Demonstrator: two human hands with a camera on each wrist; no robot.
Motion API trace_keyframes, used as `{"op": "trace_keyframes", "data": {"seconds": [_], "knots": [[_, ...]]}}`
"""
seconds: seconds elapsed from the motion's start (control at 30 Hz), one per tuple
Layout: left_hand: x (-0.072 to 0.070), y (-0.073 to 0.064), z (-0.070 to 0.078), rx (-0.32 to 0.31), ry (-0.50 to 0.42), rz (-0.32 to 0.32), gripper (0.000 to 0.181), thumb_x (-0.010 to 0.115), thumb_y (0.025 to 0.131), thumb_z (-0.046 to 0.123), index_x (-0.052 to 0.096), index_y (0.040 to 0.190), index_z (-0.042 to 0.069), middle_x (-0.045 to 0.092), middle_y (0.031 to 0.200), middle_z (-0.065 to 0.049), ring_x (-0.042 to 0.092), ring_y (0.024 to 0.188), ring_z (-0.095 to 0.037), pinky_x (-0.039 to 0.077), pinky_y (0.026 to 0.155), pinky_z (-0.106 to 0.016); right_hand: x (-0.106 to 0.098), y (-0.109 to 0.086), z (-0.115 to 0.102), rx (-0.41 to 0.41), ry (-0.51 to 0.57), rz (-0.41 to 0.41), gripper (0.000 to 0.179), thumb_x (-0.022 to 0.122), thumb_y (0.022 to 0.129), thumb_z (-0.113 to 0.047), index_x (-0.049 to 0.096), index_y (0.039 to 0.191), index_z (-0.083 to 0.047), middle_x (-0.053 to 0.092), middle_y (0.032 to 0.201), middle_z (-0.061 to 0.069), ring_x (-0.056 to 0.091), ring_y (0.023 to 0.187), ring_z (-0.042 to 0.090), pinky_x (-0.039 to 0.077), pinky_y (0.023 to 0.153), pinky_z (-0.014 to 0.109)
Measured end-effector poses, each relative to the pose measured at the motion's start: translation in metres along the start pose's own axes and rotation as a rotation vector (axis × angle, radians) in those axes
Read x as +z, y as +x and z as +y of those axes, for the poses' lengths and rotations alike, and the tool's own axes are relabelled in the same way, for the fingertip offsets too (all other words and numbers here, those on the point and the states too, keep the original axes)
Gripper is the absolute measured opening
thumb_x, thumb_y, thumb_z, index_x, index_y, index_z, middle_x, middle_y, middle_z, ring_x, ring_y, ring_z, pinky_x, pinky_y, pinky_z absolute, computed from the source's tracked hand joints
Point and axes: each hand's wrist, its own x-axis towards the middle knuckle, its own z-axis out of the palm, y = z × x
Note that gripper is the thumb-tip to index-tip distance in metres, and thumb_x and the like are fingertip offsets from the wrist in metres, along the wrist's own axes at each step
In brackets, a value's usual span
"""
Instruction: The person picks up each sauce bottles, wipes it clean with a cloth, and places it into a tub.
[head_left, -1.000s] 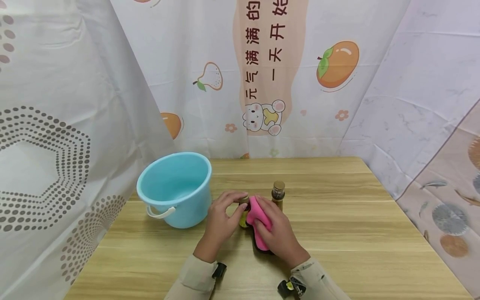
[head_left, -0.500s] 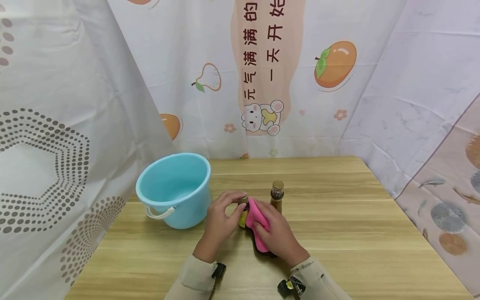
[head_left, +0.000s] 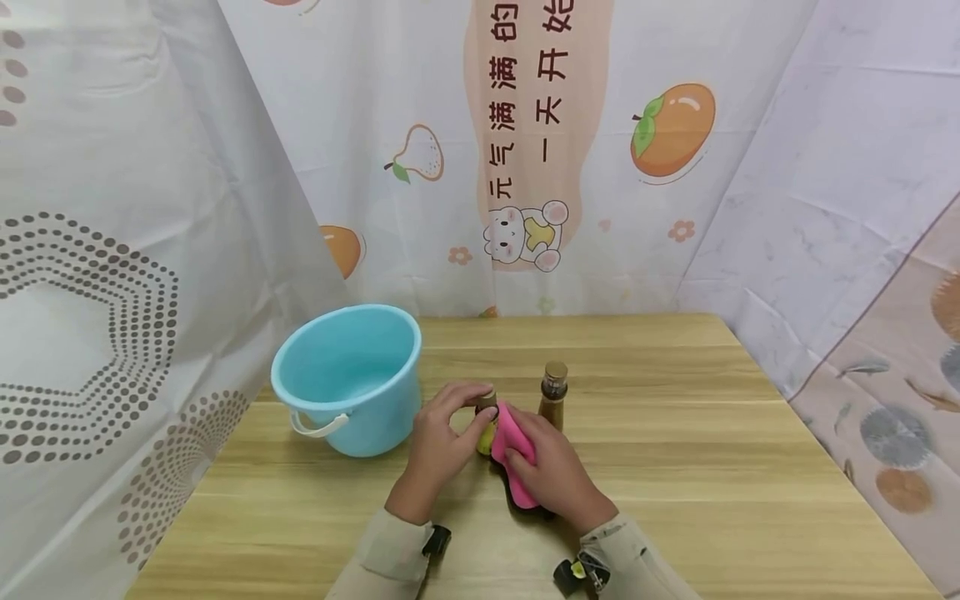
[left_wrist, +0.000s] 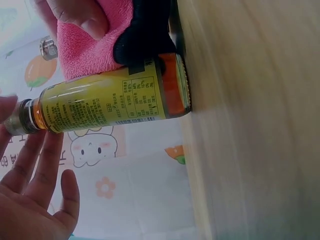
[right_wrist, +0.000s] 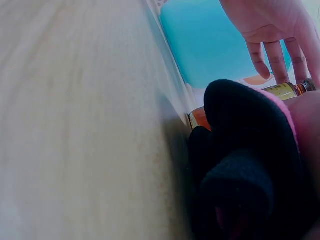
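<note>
Yellow-labelled, metal-capped glass bottle (left_wrist: 100,102), upright on light brown wood-grained tabletop (head_left: 712,467): probably slippery, breakable; best held at the neck. Left hand (head_left: 441,440): thumb and fingers pinching its cap end. Right hand (head_left: 558,468): gripping pink-and-black plush cloth (left_wrist: 87,50), likely soft and light, against the bottle's side

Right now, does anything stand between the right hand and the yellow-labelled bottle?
Yes: the pink cloth. The right hand holds it against the side of the yellow-labelled bottle. The other bottle stands beyond the right hand, not between the two.
</note>
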Motion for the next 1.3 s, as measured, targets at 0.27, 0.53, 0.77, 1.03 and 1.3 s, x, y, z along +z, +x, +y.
{"op": "trace_keyframes", "data": {"seconds": [0.27,0.53,0.77,1.03,1.3], "knots": [[0.0006,-0.0012,-0.0012,-0.073,0.003,-0.023,0.029,0.076,0.096,0.025,0.074,0.125,0.026,0.070,0.123,0.009,0.071,0.105,-0.007,0.059,0.094,-0.037,-0.0010,-0.0005,-0.0017,-0.019,-0.011,0.011,0.065,0.075,0.094,-0.018,0.050,0.155,-0.018,0.062,0.141,0.003,0.062,0.122,0.016,0.055,0.103,0.045],[-0.0005,-0.0041,-0.0007,-0.055,-0.001,-0.024,0.027,0.076,0.096,0.023,0.075,0.123,0.021,0.069,0.122,0.007,0.072,0.102,-0.008,0.059,0.092,-0.037,0.0029,-0.0031,-0.0011,-0.004,-0.027,0.007,0.065,0.075,0.095,-0.021,0.050,0.155,-0.020,0.062,0.141,0.003,0.062,0.120,0.015,0.055,0.102,0.044],[-0.0013,-0.0030,-0.0006,-0.034,0.018,-0.004,0.027,0.077,0.096,0.023,0.075,0.123,0.023,0.070,0.118,0.006,0.073,0.102,-0.009,0.060,0.091,-0.036,0.0023,-0.0025,-0.0015,-0.025,-0.038,0.018,0.065,0.076,0.094,-0.021,0.051,0.154,-0.020,0.062,0.141,0.003,0.062,0.119,0.015,0.056,0.101,0.042],[-0.0013,0.0008,-0.0020,0.008,0.003,0.013,0.028,0.079,0.093,0.016,0.076,0.121,0.016,0.071,0.119,0.004,0.075,0.098,-0.010,0.061,0.088,-0.038,0.0001,0.0007,-0.0035,-0.091,-0.001,0.079,0.065,0.075,0.094,-0.016,0.051,0.154,-0.022,0.061,0.141,0.001,0.062,0.121,0.014,0.056,0.100,0.043],[-0.0021,-0.0003,-0.0012,-0.022,-0.017,-0.021,0.029,0.077,0.096,0.019,0.075,0.124,0.022,0.070,0.121,0.005,0.074,0.102,-0.008,0.062,0.088,-0.040,0.0008,0.0002,-0.0045,-0.222,0.019,0.201,0.066,0.075,0.093,-0.011,0.051,0.154,-0.020,0.056,0.149,0.004,0.059,0.132,0.022,0.054,0.105,0.047]]}}
